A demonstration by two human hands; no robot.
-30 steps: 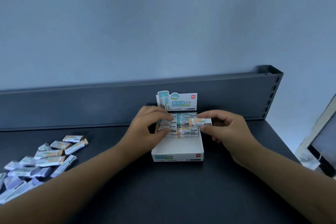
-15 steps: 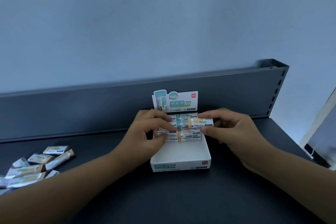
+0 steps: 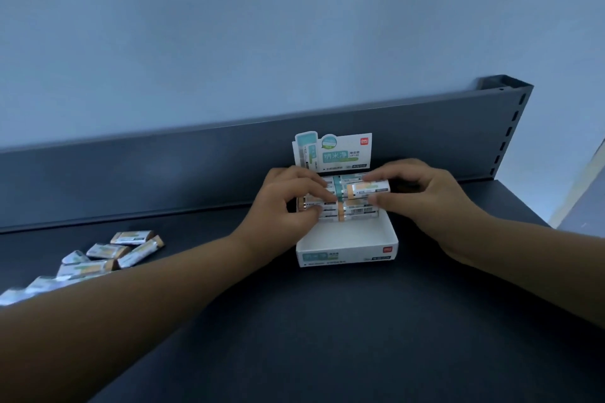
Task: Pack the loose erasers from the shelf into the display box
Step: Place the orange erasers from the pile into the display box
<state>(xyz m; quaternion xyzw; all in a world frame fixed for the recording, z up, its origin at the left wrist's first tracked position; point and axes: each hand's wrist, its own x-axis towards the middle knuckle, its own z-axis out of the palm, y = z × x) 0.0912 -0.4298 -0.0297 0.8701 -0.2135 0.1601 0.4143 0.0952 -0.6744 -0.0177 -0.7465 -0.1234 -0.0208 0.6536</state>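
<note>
1. Firstly, at far left the loose erasers (image 3: 108, 255) lie in a jumbled heap on the dark shelf (image 3: 327, 337), well apart from the box. They are the stock waiting to go in. The left forearm (image 3: 131, 321) hides the near part of the heap.
2. Next, the left hand (image 3: 281, 209) reaches into the box's left side. Its forefinger curls over the packed erasers (image 3: 357, 212) and its thumb presses their near face. This grasp seems meant to stop the stacked rows from tipping into the bare space in front of them.
3. Then the display box (image 3: 347, 253) stands close to the shelf's back rail (image 3: 163, 173), with its header card (image 3: 343, 154) upright behind. Only its rear part is filled and the front floor shows bare white, so much packing likely remains.
4. Just right of centre, one eraser (image 3: 368, 189) lies crosswise over the right-hand column at the back. I cannot tell whether it touches the ones beneath.
5. Lastly, the right hand (image 3: 425, 203) pinches that eraser, fingers on top and thumb below. Holding it towards the outer end leaves the orange-banded end free to butt against the middle.
</note>
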